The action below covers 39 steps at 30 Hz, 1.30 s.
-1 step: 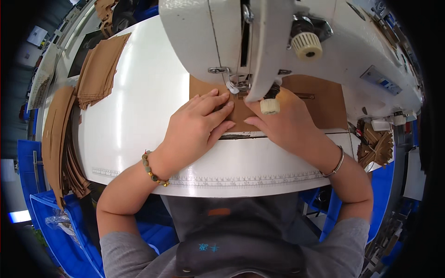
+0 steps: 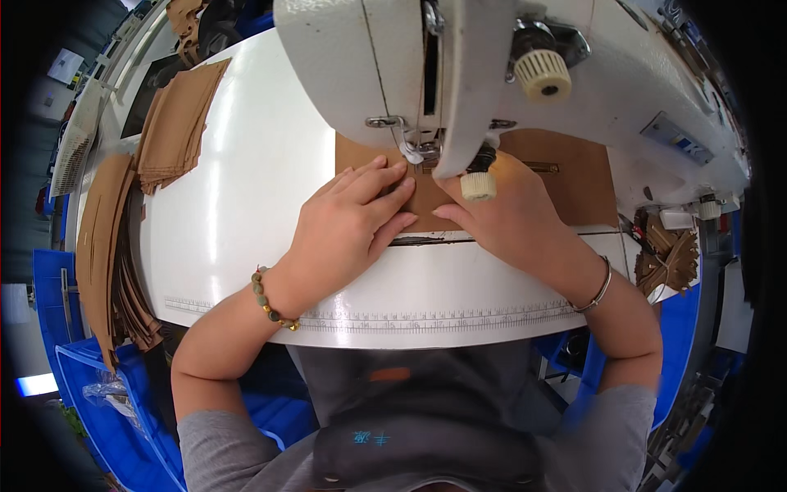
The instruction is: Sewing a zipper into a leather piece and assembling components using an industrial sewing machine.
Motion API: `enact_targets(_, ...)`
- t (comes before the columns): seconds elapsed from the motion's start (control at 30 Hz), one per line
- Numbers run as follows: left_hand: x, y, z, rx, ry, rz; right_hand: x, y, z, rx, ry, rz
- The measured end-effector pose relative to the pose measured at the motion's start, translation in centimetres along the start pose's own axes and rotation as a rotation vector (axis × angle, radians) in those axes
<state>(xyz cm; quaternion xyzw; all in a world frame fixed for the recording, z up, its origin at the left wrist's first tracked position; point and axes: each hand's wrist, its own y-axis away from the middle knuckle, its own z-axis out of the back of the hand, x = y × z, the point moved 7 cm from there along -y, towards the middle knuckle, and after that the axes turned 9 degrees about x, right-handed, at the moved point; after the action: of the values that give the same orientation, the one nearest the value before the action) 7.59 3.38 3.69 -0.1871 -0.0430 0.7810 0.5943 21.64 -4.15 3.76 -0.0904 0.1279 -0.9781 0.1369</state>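
Observation:
A flat brown piece of leather-like material [image 2: 584, 182] lies under the head of a white sewing machine [image 2: 344, 66], with a narrow slot-like strip [image 2: 541, 167] on its right part. My left hand [image 2: 351, 209] rests on the piece's left part, fingers stretched out, their tips just left of the presser foot [image 2: 423, 152]. On the other side, my right hand [image 2: 502, 205] lies flat on the piece, thumb pointing toward my left thumb. The machine head and a cream knob [image 2: 478, 186] hide some right fingers. Neither hand grips anything.
Stacks of brown pieces [image 2: 176, 123] and longer brown strips [image 2: 102, 238] lie at the left. A tied brown bundle [image 2: 668, 254] sits at the right. A ruler strip [image 2: 393, 321] runs along the white table's front edge. Blue bins [image 2: 111, 402] stand below.

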Motion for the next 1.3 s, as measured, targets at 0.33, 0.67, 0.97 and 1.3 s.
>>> enact_targets(0.33,-0.8,-0.8,0.3,0.017,-0.064,-0.026,-0.1,0.0,0.2,-0.070,0.020,0.011)
enact_targets(0.67,-0.4,-1.1,0.0,0.023,-0.025,0.000,-0.2,0.1,0.1,-0.121,0.011,0.050)
enact_targets(0.97,-0.5,-1.4,0.0,-0.017,-0.029,-0.010,-0.4,-0.1,-0.2,-0.107,0.070,0.009)
enact_targets(1.3,-0.4,-1.6,0.3,-0.029,-0.035,-0.014,-0.5,-0.3,-0.1,-0.115,0.084,-0.017)
